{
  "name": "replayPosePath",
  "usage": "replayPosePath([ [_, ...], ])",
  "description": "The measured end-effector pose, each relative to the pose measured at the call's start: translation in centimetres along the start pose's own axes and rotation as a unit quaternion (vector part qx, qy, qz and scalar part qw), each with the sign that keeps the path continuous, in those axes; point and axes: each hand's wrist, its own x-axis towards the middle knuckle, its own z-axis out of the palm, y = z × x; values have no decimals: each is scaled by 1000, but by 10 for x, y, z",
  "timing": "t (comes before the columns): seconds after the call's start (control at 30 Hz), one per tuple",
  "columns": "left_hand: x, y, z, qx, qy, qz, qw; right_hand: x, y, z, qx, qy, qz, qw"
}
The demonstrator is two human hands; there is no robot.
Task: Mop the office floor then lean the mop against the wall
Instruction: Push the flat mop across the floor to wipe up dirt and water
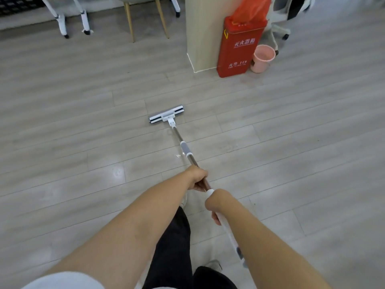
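The mop (184,147) is held by its slim metal shaft, the left hand (198,177) being curled round the bare steel and the right hand (215,202) closed round the white plastic grip just behind it. The flat rectangular mop head (166,116) is laid flush on the pale grey wood-grain floor (83,122), well ahead of the hands. Open planking is left on both sides of the head, while further on the room is bounded by a beige pillar (203,34), a red metal box (237,51) set against it and a round pink bucket (262,58) just beside the box.
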Motion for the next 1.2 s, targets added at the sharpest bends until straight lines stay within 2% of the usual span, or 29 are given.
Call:
replayPosePath([
  [0.13, 36, 20, -2, -48, 32, -33, 998, 25, -19, -7, -47, 73, -6, 996],
  [0.4, 47, 63, -13, -46, 68, -13, 997, 28, -49, -37, -90, 115, -71, 987],
  [0.57, 55, 111, -46, -37, 67, 6, 997, 31, -103, -64, -88, 126, -83, 985],
  [0.77, 89, 168, -118, -30, 76, 34, 996, 47, -188, -75, -46, 108, -97, 988],
  [1.03, 191, 272, -244, -91, 81, 88, 989, 130, -376, -114, -8, 134, -147, 980],
  [1.2, 257, 289, -301, -114, 58, 95, 987, 198, -464, -110, -16, 127, -160, 979],
])
